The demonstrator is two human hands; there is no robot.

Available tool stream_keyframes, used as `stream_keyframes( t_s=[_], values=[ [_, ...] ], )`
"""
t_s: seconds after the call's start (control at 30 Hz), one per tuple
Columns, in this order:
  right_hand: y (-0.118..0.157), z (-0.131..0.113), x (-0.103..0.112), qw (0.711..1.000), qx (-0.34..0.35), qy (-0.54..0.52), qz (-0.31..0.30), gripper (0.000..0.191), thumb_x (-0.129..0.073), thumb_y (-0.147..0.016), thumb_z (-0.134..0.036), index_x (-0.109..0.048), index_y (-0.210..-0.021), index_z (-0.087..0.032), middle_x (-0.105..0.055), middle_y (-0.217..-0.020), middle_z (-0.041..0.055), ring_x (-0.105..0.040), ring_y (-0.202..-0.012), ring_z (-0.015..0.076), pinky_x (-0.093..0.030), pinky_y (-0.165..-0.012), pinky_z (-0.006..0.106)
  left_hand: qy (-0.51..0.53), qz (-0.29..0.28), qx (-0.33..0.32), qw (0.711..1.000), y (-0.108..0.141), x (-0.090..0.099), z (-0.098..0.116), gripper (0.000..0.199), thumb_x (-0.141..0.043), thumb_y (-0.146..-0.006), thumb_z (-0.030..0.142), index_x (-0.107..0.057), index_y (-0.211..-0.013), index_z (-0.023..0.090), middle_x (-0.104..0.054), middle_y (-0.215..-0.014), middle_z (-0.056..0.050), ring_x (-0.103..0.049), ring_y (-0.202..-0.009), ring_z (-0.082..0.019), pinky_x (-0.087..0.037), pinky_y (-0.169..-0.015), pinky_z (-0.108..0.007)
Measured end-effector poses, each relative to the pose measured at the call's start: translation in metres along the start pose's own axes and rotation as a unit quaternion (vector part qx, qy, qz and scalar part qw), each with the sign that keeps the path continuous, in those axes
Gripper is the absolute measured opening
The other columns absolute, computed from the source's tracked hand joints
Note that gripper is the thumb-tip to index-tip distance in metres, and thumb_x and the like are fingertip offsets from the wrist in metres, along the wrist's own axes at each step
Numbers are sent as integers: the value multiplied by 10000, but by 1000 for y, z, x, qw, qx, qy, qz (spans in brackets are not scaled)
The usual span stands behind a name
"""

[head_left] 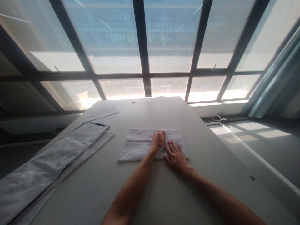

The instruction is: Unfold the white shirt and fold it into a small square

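A pale, flat rectangle of folded cloth (138,150) lies on the white table (159,115), with a seam or fold line running across it. My left hand (158,139) is closed on the cloth near its middle, fingers curled together by a vertical crease. Just to the right, my right hand (176,156) rests palm down on the cloth with its fingers spread. The fingertips of both hands are close to each other at the crease.
Long pale cloth pieces with dark edges (63,153) lie along the table's left side. A small dark object (252,178) sits near the right edge. Windows (168,37) stand beyond the table, with a curtain (274,75) at right.
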State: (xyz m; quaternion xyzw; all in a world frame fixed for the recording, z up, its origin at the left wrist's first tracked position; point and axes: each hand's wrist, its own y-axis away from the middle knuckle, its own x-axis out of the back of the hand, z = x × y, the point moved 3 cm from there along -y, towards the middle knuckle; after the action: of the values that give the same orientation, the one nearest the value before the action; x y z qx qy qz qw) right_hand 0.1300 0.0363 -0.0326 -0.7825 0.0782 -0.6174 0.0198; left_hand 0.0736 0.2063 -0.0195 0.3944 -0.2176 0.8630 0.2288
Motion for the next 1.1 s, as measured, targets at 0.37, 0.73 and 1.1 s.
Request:
stream_keyframes(
  t_s=[0.37, 0.73, 1.1],
  values=[
    [0, 2, -3, 1000, 12, 22, 7, 664, -355, -1082, -523, -287, -1663, -208, -160, -1718, 136, -105, -1605, 291, -98, -1276, 566, 41, 7, -5, 999, -7, -17, 3, 363, -603, -979, 227, -712, -1324, 197, -678, -1403, -103, -617, -1302, -248, -428, -1145, -359],
    [2, 1, -6, 1000, 12, -1, 20, 659, -364, -1077, -472, -326, -1644, -138, -216, -1708, 127, -154, -1599, 280, -105, -1292, 532, -63, -3, -40, 997, 5, -6, 11, 449, -473, -1029, 207, -611, -1456, 190, -556, -1543, -112, -493, -1407, -303, -376, -1187, -456],
    [-82, 47, 26, 980, -144, -95, 94, 601, -240, -1073, -305, -383, -1616, -91, -403, -1644, 149, -307, -1554, 233, -252, -1260, 414, -131, -96, -132, 978, 34, -30, 29, 658, -454, -991, 231, -337, -1637, 192, -305, -1701, -127, -191, -1599, -282, -187, -1281, -540]
  ],
)
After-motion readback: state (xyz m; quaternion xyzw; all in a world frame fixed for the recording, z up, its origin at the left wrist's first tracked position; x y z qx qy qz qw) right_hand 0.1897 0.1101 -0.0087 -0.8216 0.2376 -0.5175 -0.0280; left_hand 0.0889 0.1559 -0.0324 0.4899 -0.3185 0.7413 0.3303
